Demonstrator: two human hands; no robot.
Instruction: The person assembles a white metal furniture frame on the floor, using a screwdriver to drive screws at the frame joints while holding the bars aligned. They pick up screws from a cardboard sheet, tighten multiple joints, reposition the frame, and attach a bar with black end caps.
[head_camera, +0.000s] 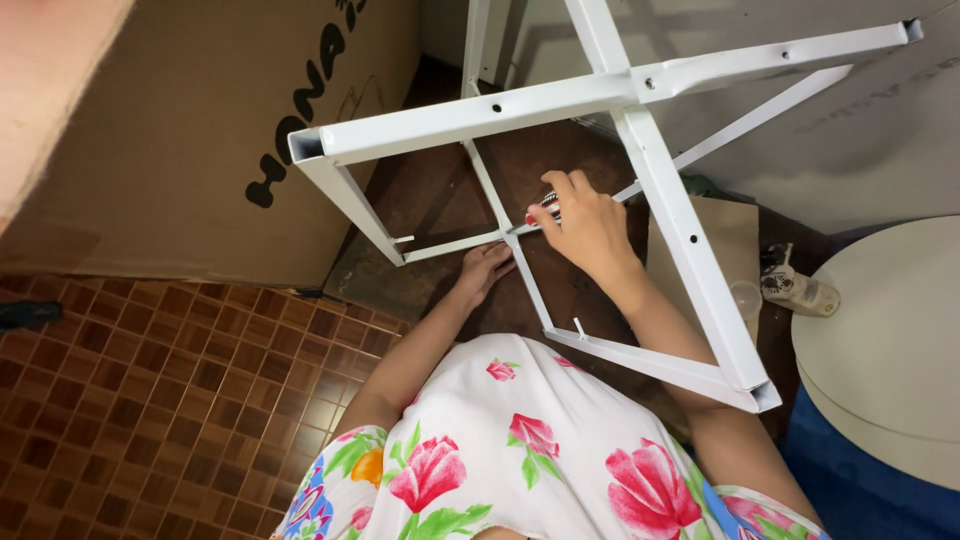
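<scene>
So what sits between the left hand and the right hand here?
In the head view, the crossing of the thin white frame bars lies between the left hand, below it, and the right hand, which grips a small tool.

Right hand (590, 225) grips a tool at the white metal frame (660, 200); left hand (483, 270) beneath it.

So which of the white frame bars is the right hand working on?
The thin lower cross brace, where the right hand grips a tool at its centre joint; the thick upper tubes stay untouched.

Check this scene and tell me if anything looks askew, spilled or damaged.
A small bottle lies on its side on the floor beside the round tabletop. The white metal frame stands tilted while both hands work at its lower crossing; no damage shows.
</scene>
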